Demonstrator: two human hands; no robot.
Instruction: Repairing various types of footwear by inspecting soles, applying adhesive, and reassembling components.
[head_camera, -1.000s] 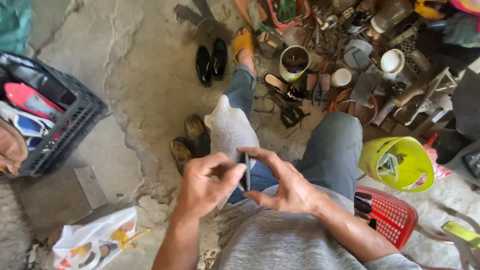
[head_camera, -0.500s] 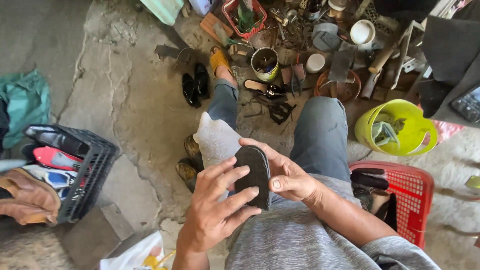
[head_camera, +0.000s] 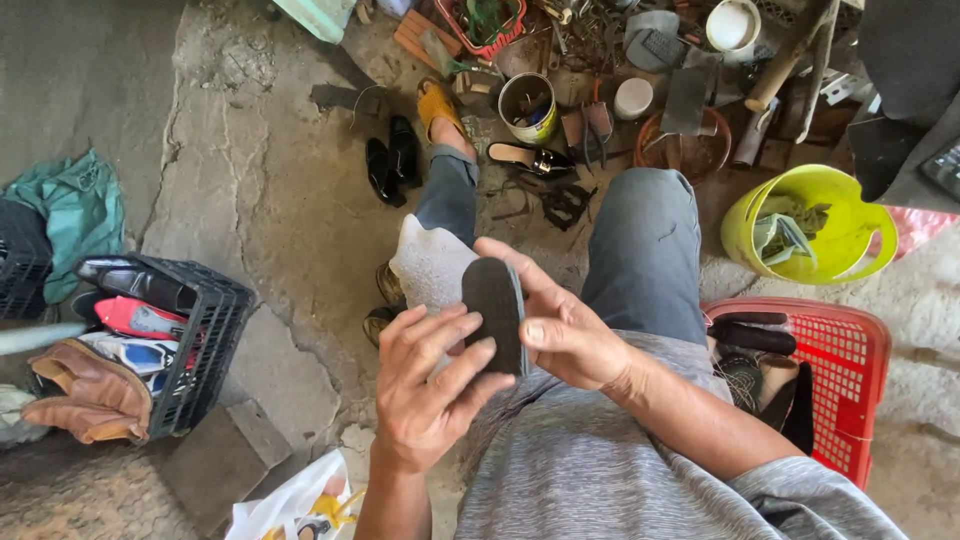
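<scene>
Currently a dark oval sole piece (head_camera: 495, 312) is held up over the lap between both hands, in front of a pale rough-textured block (head_camera: 428, 265) resting by the knee. The left hand (head_camera: 428, 390) is wrapped on the piece from below, fingers (head_camera: 462, 362) pressed across its flat face; the right hand (head_camera: 562, 325) is closed on its right edge, thumb on top, so both grips are shut on the same piece. The step in hand looks like inspecting or flexing the piece; a next move would probably call for a firm two-handed hold and careful alignment, judged only from the pose. The piece appears matte, rubbery, thin, with rounded ends. A black plastic crate (head_camera: 205, 350) with shoes is seen at the left on the cracked concrete floor (head_camera: 270, 210). A red mesh basket (head_camera: 845, 370) sits at the right, a yellow-green bucket (head_camera: 835, 215) beyond it. A pair of glossy black shoes (head_camera: 392, 160) lies near the foot.
</scene>
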